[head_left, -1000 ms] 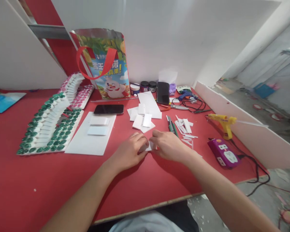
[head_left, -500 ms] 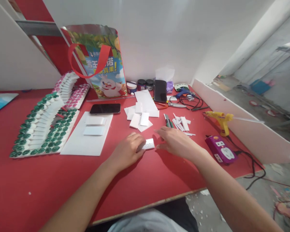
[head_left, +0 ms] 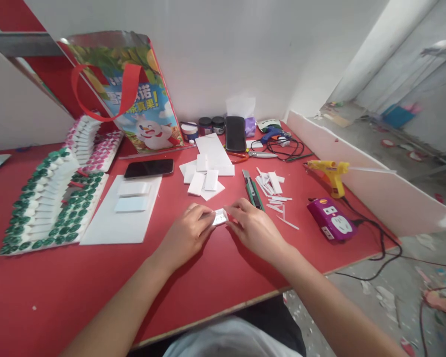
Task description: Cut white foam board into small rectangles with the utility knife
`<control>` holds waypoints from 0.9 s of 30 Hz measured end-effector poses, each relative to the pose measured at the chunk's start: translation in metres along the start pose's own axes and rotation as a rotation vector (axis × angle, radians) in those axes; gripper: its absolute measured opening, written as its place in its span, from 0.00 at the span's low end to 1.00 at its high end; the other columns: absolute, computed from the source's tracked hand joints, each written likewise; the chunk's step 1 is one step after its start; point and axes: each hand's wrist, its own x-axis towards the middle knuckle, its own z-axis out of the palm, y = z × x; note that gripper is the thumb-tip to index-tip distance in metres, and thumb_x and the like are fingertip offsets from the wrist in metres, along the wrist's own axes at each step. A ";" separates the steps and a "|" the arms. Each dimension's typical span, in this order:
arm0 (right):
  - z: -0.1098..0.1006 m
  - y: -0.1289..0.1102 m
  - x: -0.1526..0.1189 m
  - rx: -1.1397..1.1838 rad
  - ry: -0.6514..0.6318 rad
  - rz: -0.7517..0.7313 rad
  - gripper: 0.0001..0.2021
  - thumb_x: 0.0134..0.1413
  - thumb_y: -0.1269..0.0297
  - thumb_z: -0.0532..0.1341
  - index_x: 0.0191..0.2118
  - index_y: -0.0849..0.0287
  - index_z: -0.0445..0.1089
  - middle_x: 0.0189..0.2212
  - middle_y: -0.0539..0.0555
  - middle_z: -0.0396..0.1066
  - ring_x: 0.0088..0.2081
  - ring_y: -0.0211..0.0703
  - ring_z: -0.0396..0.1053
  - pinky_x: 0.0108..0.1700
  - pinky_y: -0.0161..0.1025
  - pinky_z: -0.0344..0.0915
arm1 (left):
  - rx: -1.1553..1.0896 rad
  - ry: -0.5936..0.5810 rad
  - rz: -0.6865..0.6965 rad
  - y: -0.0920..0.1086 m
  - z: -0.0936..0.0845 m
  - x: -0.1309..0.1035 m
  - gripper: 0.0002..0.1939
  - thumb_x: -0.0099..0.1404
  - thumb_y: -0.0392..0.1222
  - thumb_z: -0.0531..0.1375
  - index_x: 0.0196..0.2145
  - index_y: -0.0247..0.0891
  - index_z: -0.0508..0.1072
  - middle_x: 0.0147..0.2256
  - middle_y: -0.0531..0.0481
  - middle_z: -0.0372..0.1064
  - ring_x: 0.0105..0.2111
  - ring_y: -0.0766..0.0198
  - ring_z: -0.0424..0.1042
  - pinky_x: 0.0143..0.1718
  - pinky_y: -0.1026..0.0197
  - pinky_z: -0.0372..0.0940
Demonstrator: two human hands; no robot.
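Between my two hands is a small white foam-board piece (head_left: 220,217), with a shiny or speckled top face, close above the red table or on it. My left hand (head_left: 188,229) pinches its left end between thumb and fingers. At its right end, my right hand (head_left: 255,225) closes thumb and fingers on the edge. Just beyond the right hand lies a green utility knife (head_left: 252,191). Several white foam-board pieces (head_left: 204,178) are spread past the hands, and thin white offcut strips (head_left: 277,186) lie to the right of the knife.
A white board (head_left: 117,228) carrying two small pieces lies left, beside a green-studded model (head_left: 55,203). A phone (head_left: 148,168) and a printed bag (head_left: 134,99) stand or lie behind. On the right are a yellow glue gun (head_left: 330,173), purple power socket (head_left: 332,218), cables and scissors (head_left: 262,154).
My right hand has come in from the right and now grips the piece's right end. The left hand still holds the left end. The whole view has shifted slightly.
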 end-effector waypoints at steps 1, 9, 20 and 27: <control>0.001 0.000 0.000 -0.007 -0.012 -0.001 0.15 0.66 0.68 0.57 0.55 0.60 0.71 0.49 0.60 0.69 0.40 0.44 0.71 0.42 0.37 0.64 | 0.011 0.001 0.005 0.000 0.000 0.000 0.10 0.74 0.37 0.53 0.44 0.37 0.74 0.42 0.42 0.72 0.42 0.57 0.68 0.44 0.55 0.66; 0.006 0.001 0.000 0.060 -0.009 0.124 0.07 0.64 0.70 0.60 0.45 0.64 0.74 0.40 0.59 0.71 0.39 0.44 0.70 0.41 0.37 0.62 | 0.025 0.020 0.012 0.001 0.003 -0.001 0.10 0.74 0.35 0.52 0.44 0.36 0.74 0.41 0.42 0.71 0.42 0.56 0.67 0.44 0.55 0.65; 0.029 0.005 -0.009 0.019 0.167 0.122 0.12 0.67 0.66 0.57 0.43 0.58 0.79 0.35 0.56 0.73 0.35 0.43 0.72 0.36 0.35 0.61 | 0.042 0.080 0.050 -0.001 0.009 -0.003 0.10 0.72 0.32 0.54 0.45 0.34 0.74 0.43 0.41 0.71 0.42 0.57 0.66 0.43 0.55 0.66; 0.032 0.002 -0.006 -0.058 0.184 0.129 0.19 0.68 0.59 0.58 0.60 0.57 0.72 0.42 0.57 0.74 0.36 0.44 0.74 0.33 0.35 0.61 | 0.048 0.095 0.050 0.000 0.010 -0.001 0.09 0.72 0.32 0.54 0.44 0.33 0.75 0.41 0.41 0.71 0.40 0.57 0.66 0.41 0.55 0.65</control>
